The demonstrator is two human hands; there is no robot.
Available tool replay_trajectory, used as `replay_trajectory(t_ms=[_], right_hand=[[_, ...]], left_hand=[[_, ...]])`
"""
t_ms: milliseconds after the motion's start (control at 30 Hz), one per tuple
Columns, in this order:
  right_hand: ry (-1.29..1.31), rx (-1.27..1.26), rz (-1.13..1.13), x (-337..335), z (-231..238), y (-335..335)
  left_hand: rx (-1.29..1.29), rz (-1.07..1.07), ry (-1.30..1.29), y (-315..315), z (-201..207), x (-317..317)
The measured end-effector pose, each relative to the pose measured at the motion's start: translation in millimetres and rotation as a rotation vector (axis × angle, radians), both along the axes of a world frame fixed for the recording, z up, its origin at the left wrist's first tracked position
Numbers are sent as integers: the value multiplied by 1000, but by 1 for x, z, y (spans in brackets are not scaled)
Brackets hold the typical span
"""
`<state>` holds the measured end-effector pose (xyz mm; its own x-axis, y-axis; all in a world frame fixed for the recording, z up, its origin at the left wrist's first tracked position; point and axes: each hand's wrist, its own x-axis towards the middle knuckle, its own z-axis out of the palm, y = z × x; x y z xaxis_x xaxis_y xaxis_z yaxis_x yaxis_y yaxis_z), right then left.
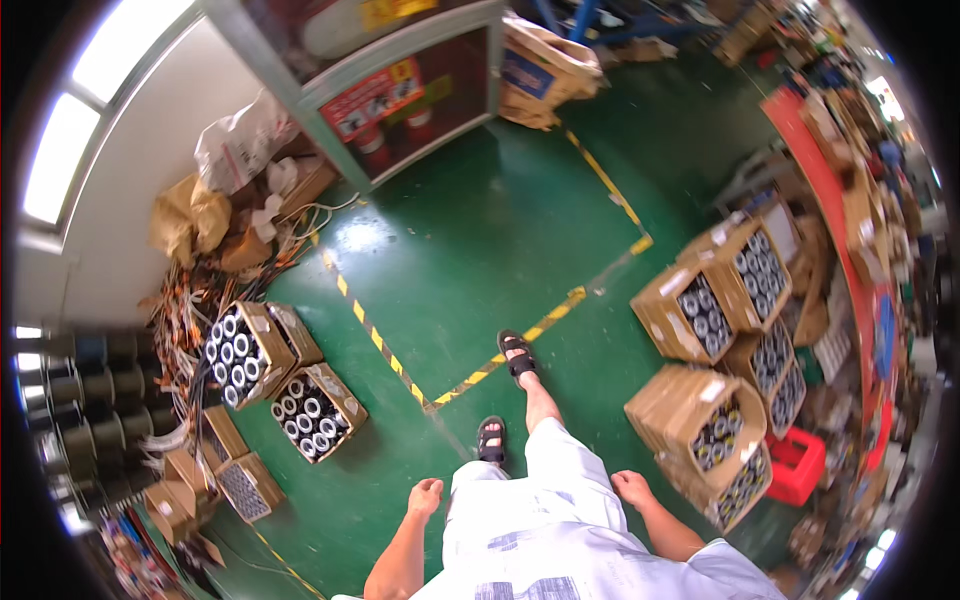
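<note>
My left hand (426, 497) hangs beside my left thigh with its fingers curled in. Nothing shows in it. On the other side, my right hand (631, 488) hangs near my right hip, its fingers loosely bent and holding nothing that I can see. Neither hand touches any of the boxes. To the left, an open carton (345, 390) full of white-rimmed round parts stands next to a similar carton (270, 340). Several open cartons with dark and silver round parts, among them a tall carton (655, 400), stand to the right of my right hand.
Green floor (430, 270) carries yellow-black tape (365, 330). Ahead stands a glass-fronted metal cabinet (400, 110), with a large brown sack (545, 75) beside it. Cable scraps (185, 320) and bags lie along the left wall. At right are a red crate (797, 466) and a red-edged shelf (835, 200).
</note>
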<state>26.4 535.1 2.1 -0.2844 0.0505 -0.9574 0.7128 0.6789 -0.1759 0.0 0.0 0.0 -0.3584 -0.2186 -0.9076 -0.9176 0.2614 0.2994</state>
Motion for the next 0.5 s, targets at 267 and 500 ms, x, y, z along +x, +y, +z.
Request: replay_trajectory(t_ms=[267, 500], right_hand=[[-6, -139, -1091, 253, 19, -79], [2, -72, -1730, 494, 38, -132]], left_hand=[[-2, -247, -35, -21, 26, 105], [35, -560, -139, 81, 12, 124]])
